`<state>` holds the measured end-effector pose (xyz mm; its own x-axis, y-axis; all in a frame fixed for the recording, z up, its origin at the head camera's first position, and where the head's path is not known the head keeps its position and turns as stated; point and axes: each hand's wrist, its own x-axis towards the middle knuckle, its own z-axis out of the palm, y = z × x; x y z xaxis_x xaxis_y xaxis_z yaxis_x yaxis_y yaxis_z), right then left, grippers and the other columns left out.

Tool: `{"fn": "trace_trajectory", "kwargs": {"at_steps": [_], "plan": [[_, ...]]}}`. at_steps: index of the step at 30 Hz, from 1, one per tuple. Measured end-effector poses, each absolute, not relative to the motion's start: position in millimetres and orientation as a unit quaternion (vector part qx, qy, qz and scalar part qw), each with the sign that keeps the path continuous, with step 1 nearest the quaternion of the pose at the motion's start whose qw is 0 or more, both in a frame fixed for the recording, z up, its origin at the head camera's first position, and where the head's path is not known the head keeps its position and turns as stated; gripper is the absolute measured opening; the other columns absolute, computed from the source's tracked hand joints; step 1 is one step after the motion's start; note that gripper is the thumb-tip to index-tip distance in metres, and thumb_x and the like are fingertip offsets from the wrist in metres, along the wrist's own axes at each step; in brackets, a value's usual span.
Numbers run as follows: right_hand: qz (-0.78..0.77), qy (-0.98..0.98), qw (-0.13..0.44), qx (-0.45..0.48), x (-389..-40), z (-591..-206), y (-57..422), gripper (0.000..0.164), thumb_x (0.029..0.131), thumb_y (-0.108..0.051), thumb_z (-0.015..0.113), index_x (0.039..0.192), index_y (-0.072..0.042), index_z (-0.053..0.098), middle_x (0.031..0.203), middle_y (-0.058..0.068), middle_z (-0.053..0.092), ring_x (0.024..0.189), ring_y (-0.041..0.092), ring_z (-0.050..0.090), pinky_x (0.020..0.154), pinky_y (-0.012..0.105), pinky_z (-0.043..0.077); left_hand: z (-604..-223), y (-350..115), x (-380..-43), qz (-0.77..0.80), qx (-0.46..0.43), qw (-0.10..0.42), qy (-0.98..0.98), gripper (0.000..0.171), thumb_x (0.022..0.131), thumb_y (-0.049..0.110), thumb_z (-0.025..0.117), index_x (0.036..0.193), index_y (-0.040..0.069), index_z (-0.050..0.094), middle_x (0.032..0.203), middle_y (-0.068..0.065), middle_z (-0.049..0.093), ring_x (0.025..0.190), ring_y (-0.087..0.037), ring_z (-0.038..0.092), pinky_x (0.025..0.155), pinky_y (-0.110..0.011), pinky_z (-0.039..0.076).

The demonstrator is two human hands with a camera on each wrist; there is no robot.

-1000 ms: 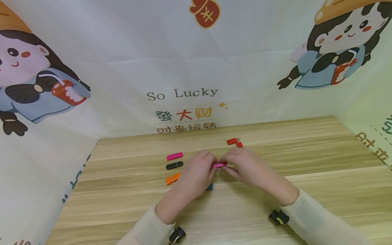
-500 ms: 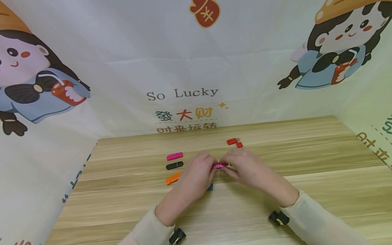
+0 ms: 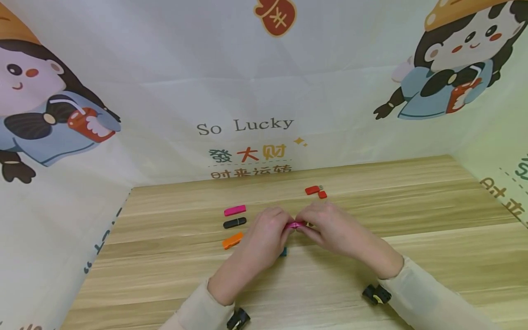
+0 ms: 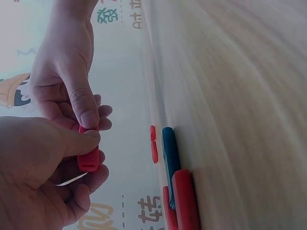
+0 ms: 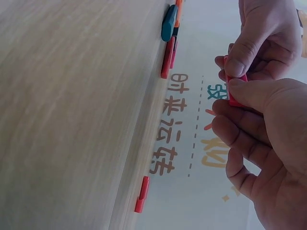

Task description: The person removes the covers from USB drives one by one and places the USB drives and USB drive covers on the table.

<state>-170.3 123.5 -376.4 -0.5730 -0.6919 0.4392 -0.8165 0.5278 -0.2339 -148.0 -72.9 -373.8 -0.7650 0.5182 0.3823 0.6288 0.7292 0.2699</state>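
Find pink USB stick (image 3: 235, 211), black USB stick (image 3: 234, 223) and orange USB stick (image 3: 233, 240) lined up at left. With curled left hand (image 3: 268, 231), pinching second pink USB stick (image 3: 294, 225) above wooden table (image 3: 412, 197), in front of red USB stick (image 3: 312, 190); likewise with curled right hand (image 3: 330, 224).

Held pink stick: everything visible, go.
The pink stick is small, narrow and plastic-looking, redder in the wrist views. The end by the left hand has a slot. That hand and the right hand pinch it from opposite ends, off the tabletop, crosswise in the head view. Much is hidden; one piece or two, can't tell.
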Motion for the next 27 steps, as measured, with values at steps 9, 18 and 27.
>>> {"fn": "trace_trajectory", "kwargs": {"at_steps": [9,18,27], "plan": [[0.227,-0.850,0.143,0.454,-170.9,-376.0,125.9,0.011,0.091,-0.020,0.067,0.097,-0.012,0.071,0.093,-0.004,0.069,0.085,0.007,0.063,0.078,0.030,0.051,-374.4,-74.3,-149.0,-0.209,-0.328,0.145,-0.910,0.006,0.092,0.016,0.065,0.090,0.012,0.069,0.085,0.005,0.062,0.081,-0.011,0.057,0.079,-0.030,0.049],[0.229,-0.848,0.137,0.458,-171.4,-376.3,127.8,0.011,0.091,-0.020,0.067,0.098,-0.013,0.071,0.093,-0.006,0.069,0.085,0.007,0.062,0.080,0.030,0.051,-374.4,-74.5,-149.7,-0.210,-0.339,0.149,-0.905,0.007,0.093,0.016,0.064,0.091,0.013,0.070,0.086,0.007,0.063,0.081,-0.010,0.057,0.077,-0.028,0.049],[0.240,-0.842,0.133,0.465,-171.1,-376.0,128.4,0.011,0.091,-0.018,0.067,0.099,-0.012,0.072,0.093,-0.005,0.069,0.086,0.007,0.062,0.080,0.030,0.051,-374.3,-75.2,-148.7,-0.217,-0.346,0.155,-0.899,0.007,0.093,0.016,0.064,0.091,0.013,0.071,0.085,0.007,0.063,0.080,-0.009,0.057,0.076,-0.026,0.049]]}}
